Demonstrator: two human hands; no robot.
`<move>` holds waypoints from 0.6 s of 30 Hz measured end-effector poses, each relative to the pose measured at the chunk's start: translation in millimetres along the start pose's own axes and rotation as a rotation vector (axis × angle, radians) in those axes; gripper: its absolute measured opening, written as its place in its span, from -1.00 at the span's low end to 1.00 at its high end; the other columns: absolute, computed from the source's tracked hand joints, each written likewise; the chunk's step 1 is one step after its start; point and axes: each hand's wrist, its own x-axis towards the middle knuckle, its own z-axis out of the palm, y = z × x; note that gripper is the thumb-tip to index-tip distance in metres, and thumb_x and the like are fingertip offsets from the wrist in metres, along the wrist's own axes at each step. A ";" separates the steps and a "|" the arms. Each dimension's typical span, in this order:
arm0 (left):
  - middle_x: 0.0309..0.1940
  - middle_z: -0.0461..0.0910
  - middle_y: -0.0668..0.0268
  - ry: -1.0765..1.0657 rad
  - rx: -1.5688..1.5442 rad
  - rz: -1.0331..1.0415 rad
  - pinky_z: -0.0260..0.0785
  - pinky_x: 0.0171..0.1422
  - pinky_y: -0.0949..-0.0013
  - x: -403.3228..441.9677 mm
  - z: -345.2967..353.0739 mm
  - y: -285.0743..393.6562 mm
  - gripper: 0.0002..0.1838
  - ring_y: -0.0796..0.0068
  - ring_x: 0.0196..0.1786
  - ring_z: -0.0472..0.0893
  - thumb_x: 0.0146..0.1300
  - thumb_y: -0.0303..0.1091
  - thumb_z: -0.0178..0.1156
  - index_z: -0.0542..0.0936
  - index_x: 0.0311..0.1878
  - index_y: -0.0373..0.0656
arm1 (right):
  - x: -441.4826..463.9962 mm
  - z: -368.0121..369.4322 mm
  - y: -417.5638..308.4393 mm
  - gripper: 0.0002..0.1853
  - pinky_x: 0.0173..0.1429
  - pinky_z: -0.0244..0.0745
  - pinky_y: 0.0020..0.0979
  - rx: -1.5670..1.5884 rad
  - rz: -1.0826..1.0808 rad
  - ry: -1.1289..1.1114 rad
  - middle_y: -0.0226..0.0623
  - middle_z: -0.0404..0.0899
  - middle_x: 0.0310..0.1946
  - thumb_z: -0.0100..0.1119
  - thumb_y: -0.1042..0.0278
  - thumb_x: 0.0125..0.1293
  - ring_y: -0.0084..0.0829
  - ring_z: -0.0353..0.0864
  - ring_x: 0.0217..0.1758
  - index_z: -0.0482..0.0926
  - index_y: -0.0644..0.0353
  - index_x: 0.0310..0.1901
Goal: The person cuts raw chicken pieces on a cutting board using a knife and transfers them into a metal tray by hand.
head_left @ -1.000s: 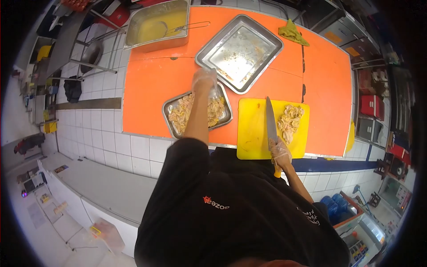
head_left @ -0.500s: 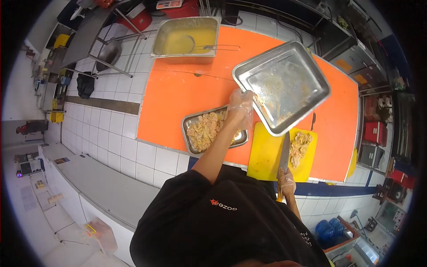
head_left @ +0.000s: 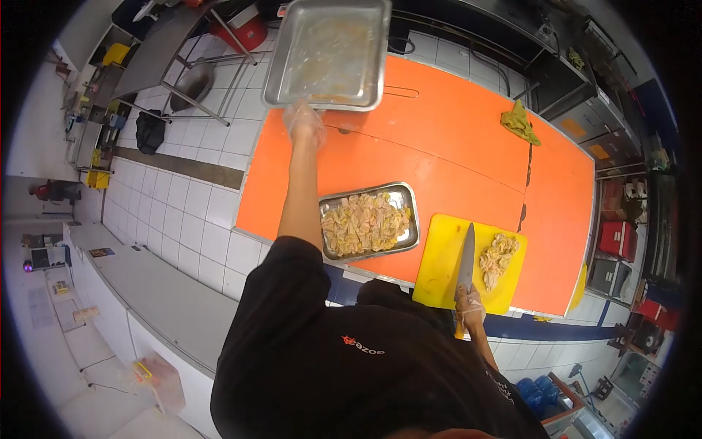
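Note:
My left hand [head_left: 303, 124], in a clear plastic glove, is closed on the near edge of a large metal tray [head_left: 329, 55]. Only smears and small scraps show inside this tray, which hides most of what lies behind it. My right hand [head_left: 469, 306], also gloved, grips a large kitchen knife [head_left: 466, 256], its blade over the yellow cutting board [head_left: 442, 252]. Beside the blade lies a small pile of pale, cut meat-like pieces [head_left: 499, 260]. A smaller metal tray [head_left: 411, 245] holds many similar pale pieces [head_left: 365, 222] between my two arms.
The orange table [head_left: 439, 146] has a green cloth [head_left: 520, 123] at its far right. A wire handle [head_left: 402, 92] sticks out from behind the raised tray. To the left stands a metal table [head_left: 157, 51], and a long grey counter [head_left: 161, 293] runs nearer me.
My left hand has carried the large tray left and away from me, over the place of the metal container with yellow liquid. The green cloth is uncovered. My right hand stays with the knife.

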 end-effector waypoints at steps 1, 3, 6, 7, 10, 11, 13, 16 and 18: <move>-0.02 0.67 0.15 0.072 -0.028 0.000 0.67 0.03 0.07 7.7 -2.0 -1.7 -0.72 0.30 -0.13 0.70 0.57 -0.34 0.20 0.53 0.19 -0.33 | 1.6 -0.6 -0.8 -0.46 -0.60 0.37 -0.34 -0.009 0.002 0.008 -0.40 0.51 -0.53 0.07 -0.26 0.67 -0.48 0.46 -0.68 0.54 0.12 0.22; -0.01 0.65 0.14 0.144 -0.056 -0.007 0.66 0.04 0.06 19.5 -9.6 -8.3 -0.71 0.29 -0.13 0.69 0.58 -0.32 0.19 0.52 0.19 -0.32 | 4.9 -2.0 4.4 -0.46 -0.60 0.37 -0.35 -0.019 0.009 0.020 -0.42 0.51 -0.53 0.08 -0.26 0.67 -0.49 0.45 -0.68 0.55 0.12 0.20; 0.04 0.64 0.15 0.199 0.023 -0.119 0.64 0.09 0.02 19.0 -18.5 -7.4 -0.68 0.28 -0.03 0.67 0.56 -0.29 0.21 0.52 0.21 -0.29 | 17.6 0.7 21.4 -0.47 -0.60 0.34 -0.36 -0.027 -0.005 0.035 -0.44 0.50 -0.53 0.10 -0.25 0.67 -0.52 0.42 -0.68 0.56 0.12 0.20; 0.06 0.62 0.13 0.157 -0.007 -0.137 0.65 0.10 0.03 21.2 -20.0 -9.8 -0.64 0.22 0.00 0.68 0.55 -0.27 0.21 0.52 0.25 -0.28 | 19.2 1.1 23.7 -0.48 -0.59 0.32 -0.37 -0.028 0.002 0.041 -0.45 0.50 -0.53 0.11 -0.24 0.67 -0.53 0.42 -0.67 0.57 0.12 0.22; 0.18 0.56 0.10 0.078 -0.036 -0.266 0.65 0.23 -0.04 13.5 -10.2 -9.2 -0.62 0.09 0.12 0.65 0.55 -0.29 0.16 0.47 0.30 -0.27 | 21.5 4.5 30.4 -0.47 -0.58 0.32 -0.37 -0.041 -0.019 0.055 -0.44 0.53 -0.51 0.12 -0.22 0.67 -0.54 0.42 -0.66 0.58 0.12 0.25; 0.29 0.51 0.09 0.040 -0.043 -0.372 0.63 0.37 -0.11 7.5 -2.8 -4.8 -0.63 0.00 0.20 0.63 0.55 -0.34 0.10 0.43 0.32 -0.26 | 22.0 5.1 30.5 -0.47 -0.57 0.32 -0.37 -0.054 -0.053 0.066 -0.43 0.55 -0.50 0.12 -0.21 0.67 -0.53 0.43 -0.65 0.58 0.13 0.26; 0.30 0.48 0.04 -0.057 -0.172 -0.355 0.64 0.39 -0.18 33.1 -3.6 -28.3 -0.61 -0.06 0.22 0.61 0.53 -0.36 0.10 0.41 0.32 -0.31 | 15.9 5.1 16.9 -0.47 -0.57 0.34 -0.35 -0.058 -0.039 0.075 -0.41 0.58 -0.48 0.12 -0.20 0.67 -0.52 0.44 -0.64 0.59 0.15 0.27; 0.23 0.48 -0.06 -0.134 -0.302 -0.283 0.70 0.35 -0.22 48.9 3.1 -35.9 -0.63 -0.09 0.22 0.63 0.49 -0.44 0.06 0.39 0.27 -0.41 | 24.8 5.4 26.7 -0.46 -0.55 0.38 -0.33 -0.120 -0.092 0.124 -0.37 0.64 -0.43 0.11 -0.18 0.68 -0.49 0.48 -0.62 0.60 0.17 0.28; 0.17 0.51 -0.11 -0.111 -0.293 -0.234 0.75 0.29 -0.18 56.0 5.0 -32.1 -0.67 -0.07 0.19 0.65 0.47 -0.49 0.03 0.40 0.21 -0.46 | 29.9 7.4 35.9 -0.46 -0.53 0.39 -0.33 -0.176 -0.150 0.157 -0.35 0.66 -0.41 0.10 -0.18 0.68 -0.48 0.51 -0.61 0.61 0.18 0.29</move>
